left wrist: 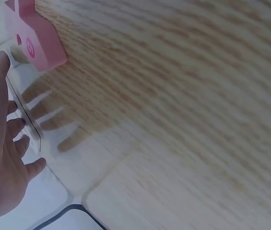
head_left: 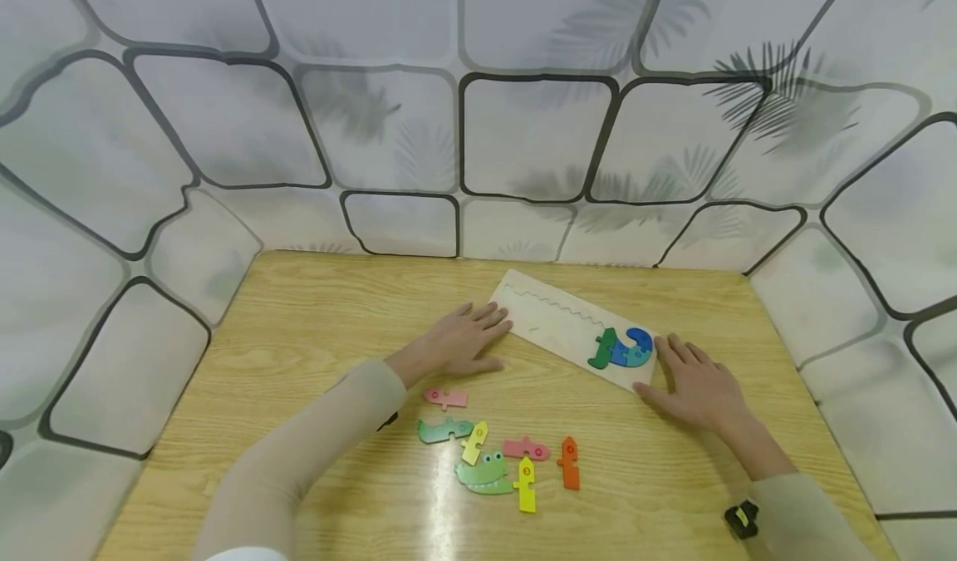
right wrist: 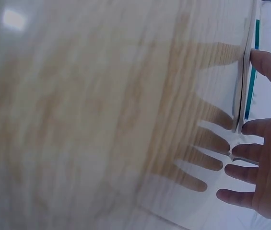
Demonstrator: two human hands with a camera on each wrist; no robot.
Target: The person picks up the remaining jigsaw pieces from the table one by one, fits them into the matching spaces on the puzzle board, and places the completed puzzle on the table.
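A pale wooden puzzle board (head_left: 553, 324) with a wavy groove lies tilted on the table. At its right end sit a dark green piece (head_left: 604, 350) and joined blue pieces (head_left: 635, 353) that form a curled tail. My left hand (head_left: 465, 343) touches the board's left end with fingers spread. Against the right end rest the thumb and fingertips of my right hand (head_left: 699, 386), also outstretched. Both wrist views show straight fingers along the board's edge, holding nothing. A pink piece (left wrist: 39, 38) lies near my left thumb.
Nearer me lie loose puzzle pieces: a green crocodile head (head_left: 486, 476), a teal-green piece (head_left: 443, 430), two yellow ones (head_left: 527, 486), another pink one (head_left: 527, 448) and an orange one (head_left: 570, 463). Patterned walls (head_left: 534, 137) enclose the table's back and sides.
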